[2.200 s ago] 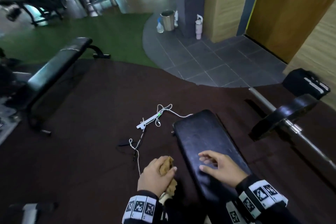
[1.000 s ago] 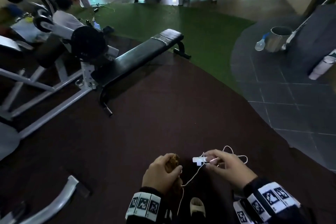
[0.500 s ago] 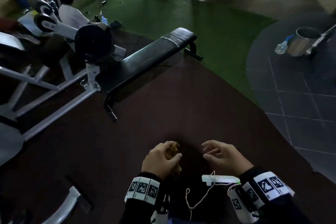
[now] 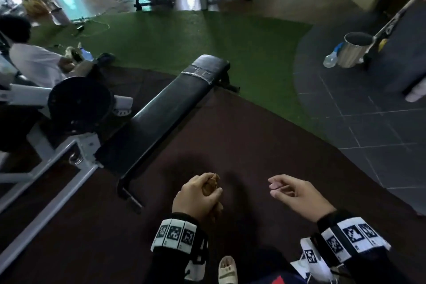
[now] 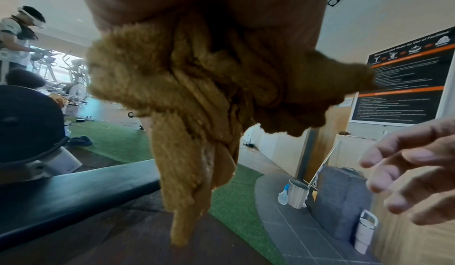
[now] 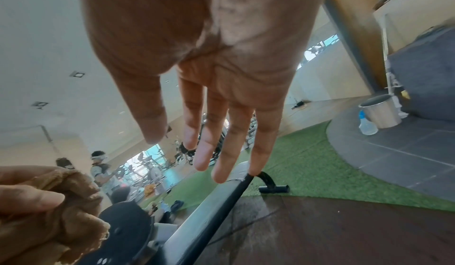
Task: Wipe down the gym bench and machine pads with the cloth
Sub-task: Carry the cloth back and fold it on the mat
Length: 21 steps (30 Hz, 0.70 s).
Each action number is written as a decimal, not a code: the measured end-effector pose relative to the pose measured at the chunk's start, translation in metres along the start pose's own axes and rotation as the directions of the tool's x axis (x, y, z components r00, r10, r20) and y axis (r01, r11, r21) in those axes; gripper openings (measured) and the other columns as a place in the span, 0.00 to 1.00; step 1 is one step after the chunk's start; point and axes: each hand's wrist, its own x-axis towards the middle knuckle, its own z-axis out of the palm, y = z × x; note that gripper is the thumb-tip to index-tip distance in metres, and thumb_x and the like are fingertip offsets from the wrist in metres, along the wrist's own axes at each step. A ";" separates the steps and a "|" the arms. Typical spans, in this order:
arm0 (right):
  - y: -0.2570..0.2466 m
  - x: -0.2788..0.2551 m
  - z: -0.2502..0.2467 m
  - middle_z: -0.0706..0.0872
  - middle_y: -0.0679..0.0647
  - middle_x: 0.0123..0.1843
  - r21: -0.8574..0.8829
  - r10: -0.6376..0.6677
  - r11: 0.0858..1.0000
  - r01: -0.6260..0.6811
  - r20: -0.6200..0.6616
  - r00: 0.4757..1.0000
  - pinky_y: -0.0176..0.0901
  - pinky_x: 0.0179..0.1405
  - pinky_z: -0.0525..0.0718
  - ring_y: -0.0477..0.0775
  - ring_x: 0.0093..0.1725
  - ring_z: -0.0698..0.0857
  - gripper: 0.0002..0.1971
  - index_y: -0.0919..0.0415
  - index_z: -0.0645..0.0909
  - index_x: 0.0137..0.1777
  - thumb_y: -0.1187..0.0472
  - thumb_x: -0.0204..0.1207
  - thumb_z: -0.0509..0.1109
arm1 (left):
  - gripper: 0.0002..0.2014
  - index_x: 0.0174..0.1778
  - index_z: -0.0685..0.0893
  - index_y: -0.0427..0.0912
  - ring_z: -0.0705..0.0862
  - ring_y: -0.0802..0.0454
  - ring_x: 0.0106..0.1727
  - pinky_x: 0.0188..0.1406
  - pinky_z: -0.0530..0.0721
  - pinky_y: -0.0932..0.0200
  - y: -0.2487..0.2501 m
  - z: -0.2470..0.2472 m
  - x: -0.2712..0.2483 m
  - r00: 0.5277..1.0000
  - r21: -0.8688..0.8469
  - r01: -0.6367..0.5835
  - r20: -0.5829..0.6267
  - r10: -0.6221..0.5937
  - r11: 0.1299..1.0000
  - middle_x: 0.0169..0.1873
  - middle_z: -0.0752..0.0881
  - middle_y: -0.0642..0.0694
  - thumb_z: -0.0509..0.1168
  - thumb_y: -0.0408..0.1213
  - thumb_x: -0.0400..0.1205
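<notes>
Brown cloth [image 4: 210,185] bunched up tight in the left hand [image 4: 198,198], fingers curled all round it, one long end hanging down below the fist. Right hand [image 4: 297,193] empty, fingers loose and a little spread, just beside the left hand and not touching the cloth. Both hands up in the air over the dark floor mat [image 4: 242,145], near the close end of the long black bench [image 4: 166,108].

Bench top bare and not touched yet. Taped patch [image 4: 198,71] at the far end of the bench, by the green turf [image 4: 184,34]. Round black weight plate [image 4: 79,104] on the white frame [image 4: 46,168], left of the bench. Metal bucket [image 4: 355,49] and spray bottle [image 4: 332,59] well apart from the bench, off to its right on the grey tiles.

Step now, most likely: getting to the bench and starting to wipe.

To do it well:
- Step right up beside the bench first.
- Open the cloth out flat with the free hand. A tight ball only cleans a thin line.
- Press the flat cloth down on the near end of the bench.
- Push in long straight rows to the far end, each row a bit over the last.
- Go soft over the taped patch, so no edge lifts.
- Wipe the side edges too.
- Watch for feet near the bench leg.
</notes>
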 end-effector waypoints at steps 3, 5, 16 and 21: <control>-0.005 0.025 -0.011 0.88 0.45 0.46 0.003 0.042 0.999 -0.042 -0.055 0.998 0.33 0.51 0.82 0.37 0.43 0.86 0.13 0.39 0.83 0.48 0.61 0.72 0.75 | 0.17 0.58 0.80 0.67 0.84 0.60 0.51 0.54 0.83 0.56 0.011 -0.003 0.043 0.998 -0.017 -0.040 0.050 0.041 0.999 0.49 0.83 0.64 0.69 0.58 0.73; -0.006 0.040 -0.020 0.88 0.44 0.46 0.008 0.067 0.998 -0.067 -0.090 0.994 0.31 0.50 0.81 0.37 0.43 0.86 0.13 0.39 0.83 0.47 0.60 0.72 0.76 | 0.18 0.59 0.80 0.67 0.84 0.59 0.52 0.54 0.82 0.56 0.023 0.000 0.070 0.992 -0.012 -0.080 0.092 0.080 0.997 0.50 0.83 0.63 0.69 0.58 0.73; 0.008 0.175 -0.130 0.87 0.45 0.46 -0.022 0.155 0.986 -0.163 -0.204 0.967 0.37 0.51 0.82 0.44 0.46 0.87 0.10 0.42 0.81 0.49 0.60 0.74 0.74 | 0.18 0.60 0.79 0.67 0.84 0.58 0.53 0.55 0.84 0.51 0.142 0.044 0.249 0.918 -0.029 -0.247 0.312 0.243 0.969 0.52 0.82 0.63 0.66 0.57 0.74; 0.017 0.240 -0.203 0.86 0.44 0.46 -0.035 0.145 0.987 -0.158 -0.248 0.958 0.34 0.50 0.81 0.39 0.46 0.86 0.11 0.41 0.80 0.49 0.60 0.74 0.73 | 0.19 0.63 0.78 0.66 0.84 0.58 0.54 0.57 0.83 0.51 0.215 0.065 0.339 0.889 -0.025 -0.304 0.352 0.293 0.952 0.54 0.82 0.62 0.66 0.57 0.75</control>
